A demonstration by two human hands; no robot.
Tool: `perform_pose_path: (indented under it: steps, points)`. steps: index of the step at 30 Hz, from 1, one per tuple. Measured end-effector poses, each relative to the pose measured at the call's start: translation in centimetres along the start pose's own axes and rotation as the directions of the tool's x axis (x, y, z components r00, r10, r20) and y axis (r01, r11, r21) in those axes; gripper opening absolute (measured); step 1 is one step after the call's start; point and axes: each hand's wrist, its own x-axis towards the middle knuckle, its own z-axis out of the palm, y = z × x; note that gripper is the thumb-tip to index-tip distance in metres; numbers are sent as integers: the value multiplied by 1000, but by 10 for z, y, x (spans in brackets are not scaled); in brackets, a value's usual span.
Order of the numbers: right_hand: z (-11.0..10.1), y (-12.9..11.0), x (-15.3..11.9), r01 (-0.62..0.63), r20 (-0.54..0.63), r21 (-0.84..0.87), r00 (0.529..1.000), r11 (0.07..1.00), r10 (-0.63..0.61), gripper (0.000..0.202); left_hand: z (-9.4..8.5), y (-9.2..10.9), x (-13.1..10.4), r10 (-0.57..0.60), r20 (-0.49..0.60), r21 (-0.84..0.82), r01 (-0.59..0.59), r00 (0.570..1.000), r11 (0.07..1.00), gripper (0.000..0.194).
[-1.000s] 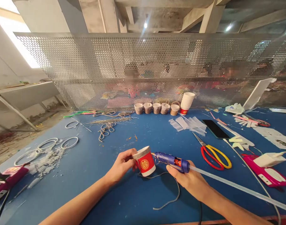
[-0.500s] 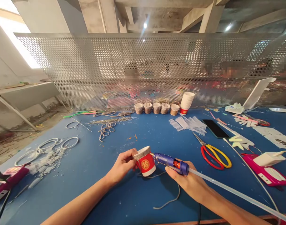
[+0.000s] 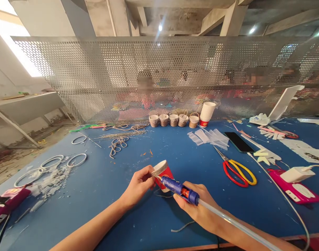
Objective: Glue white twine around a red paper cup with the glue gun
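My left hand (image 3: 141,183) is closed on a red and white paper cup (image 3: 166,170), gripping it near the rim. Grey-brown cord (image 3: 159,169) is wound round the cup's upper part, and a loose cord end (image 3: 182,227) lies on the table below. In my right hand (image 3: 194,202) is a blue hot glue gun (image 3: 180,190) with a long clear glue stick (image 3: 227,219) sticking out of its back. The gun's nozzle points at the cup's side close to my left fingers; whether it touches is hard to tell. The gun covers part of the cup's front.
Along the perforated metal screen (image 3: 109,76) stand several cord-wrapped cups (image 3: 174,120) and a stack of paper cups (image 3: 207,112). Red-yellow scissors (image 3: 236,170), a phone (image 3: 238,142) and a pink power strip (image 3: 295,190) lie right. White rings (image 3: 77,159) and scraps are left.
My right hand has brought the glue gun left and lower across the cup's front, nearer my left fingers. The left hand keeps its hold on the cup.
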Motion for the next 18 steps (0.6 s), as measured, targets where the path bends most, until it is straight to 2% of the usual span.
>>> perform_pose_path:
  steps: [3, 6, 9, 14, 18]
  points:
    - [-1, 2, -2, -7, -14, 27, 1000, 1000, 7, 26, 0, 2, -1, -11, -15, -3, 11, 1000, 1000, 8]
    - [-12, 10, -1, -191, -3, 134, 981, 972, 194, 33, -1, 3, 0, -31, -41, -21, 30, 999, 999, 7]
    - [-27, 31, 13, -378, 36, 192, 925, 906, 379, 42, -3, 2, 1, -49, -77, -40, 46, 996, 998, 5]
    - [-34, 75, 55, -424, -112, 63, 897, 904, 428, 43, -1, 1, 3, -58, -116, -50, 52, 992, 997, 4]
    - [-25, 88, 70, -400, -166, -24, 905, 916, 391, 34, 0, 4, 0, -58, -141, -9, 57, 988, 998, 5]
